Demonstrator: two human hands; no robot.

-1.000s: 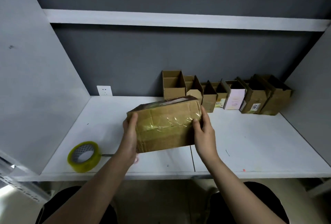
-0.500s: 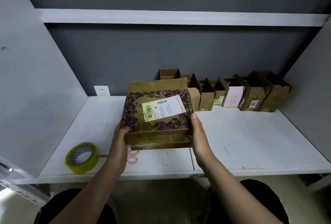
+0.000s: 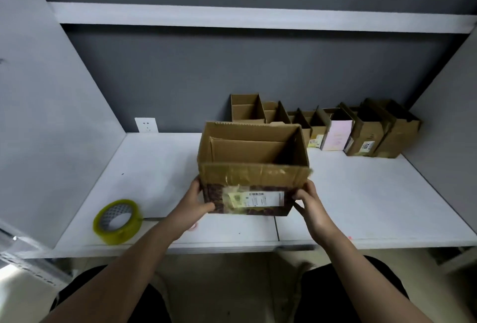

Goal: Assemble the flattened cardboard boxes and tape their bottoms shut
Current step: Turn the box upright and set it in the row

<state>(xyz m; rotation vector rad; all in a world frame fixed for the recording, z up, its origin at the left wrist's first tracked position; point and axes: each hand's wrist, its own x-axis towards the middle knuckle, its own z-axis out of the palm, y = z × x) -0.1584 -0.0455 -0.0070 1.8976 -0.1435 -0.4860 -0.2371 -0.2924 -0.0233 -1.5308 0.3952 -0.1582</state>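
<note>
An assembled cardboard box [image 3: 251,175] stands upright with its open top toward me, over the middle of the white table [image 3: 361,201]. Its near side has a dark floral print and a white shipping label. My left hand [image 3: 193,200] grips the box's lower left corner. My right hand [image 3: 308,202] grips its lower right corner. Whether the box rests on the table or hangs just above it I cannot tell. A roll of yellowish clear tape [image 3: 117,220] stands on edge at the table's front left.
A row of several assembled open boxes [image 3: 333,129] lines the back wall from the centre to the right. A wall socket [image 3: 146,125] sits at the back left. A shelf [image 3: 258,16] runs overhead. Something pink [image 3: 193,226] peeks out under my left wrist.
The box has been turned over: its taped bottom faced me first, then its labelled side, and now the open top faces up. Both hands stayed on it.
</note>
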